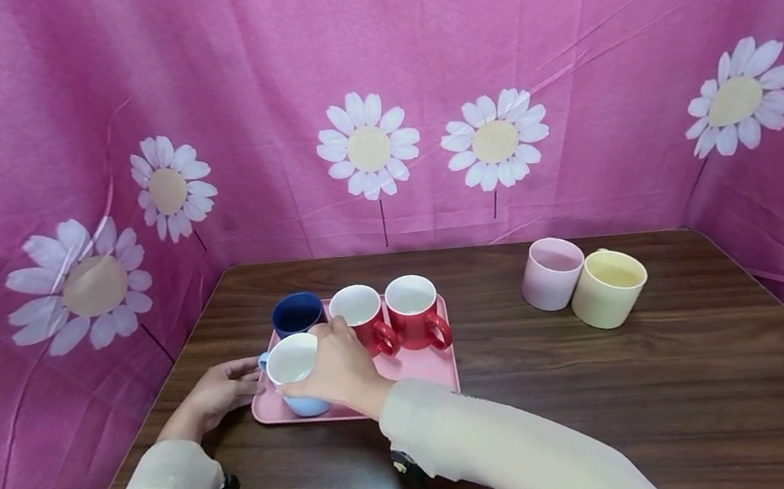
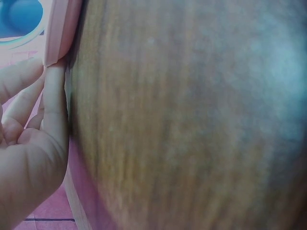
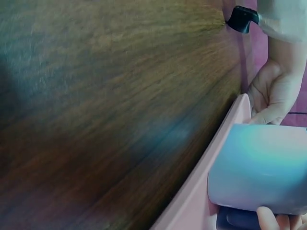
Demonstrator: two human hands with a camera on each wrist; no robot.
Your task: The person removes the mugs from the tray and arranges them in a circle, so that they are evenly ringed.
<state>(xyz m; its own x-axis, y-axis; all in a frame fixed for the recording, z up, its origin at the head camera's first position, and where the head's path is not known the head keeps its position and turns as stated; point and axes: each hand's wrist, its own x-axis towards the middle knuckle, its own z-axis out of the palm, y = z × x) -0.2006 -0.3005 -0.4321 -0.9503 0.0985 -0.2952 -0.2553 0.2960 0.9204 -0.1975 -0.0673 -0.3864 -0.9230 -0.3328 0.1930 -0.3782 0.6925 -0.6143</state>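
A pink tray [image 1: 416, 369] lies on the dark wooden table and carries a dark blue mug [image 1: 296, 313] and two red mugs [image 1: 359, 311] [image 1: 415, 307] along its back. At the tray's front left is a light blue mug [image 1: 307, 407] with a white inside. My right hand [image 1: 337, 367] grips this mug from above, fingers curled over its rim. The right wrist view shows the mug's side [image 3: 259, 167] over the tray [image 3: 201, 191]; I cannot tell whether it touches the tray. My left hand [image 1: 221, 392] rests with straight fingers [image 2: 53, 96] against the tray's left edge [image 2: 57, 28].
A pale pink mug [image 1: 550, 273] and a pale yellow mug [image 1: 608, 288] stand side by side on the table at the back right. Pink flowered cloth walls close in the table on the left, back and right. Bare wood [image 1: 642, 393] lies right of the tray.
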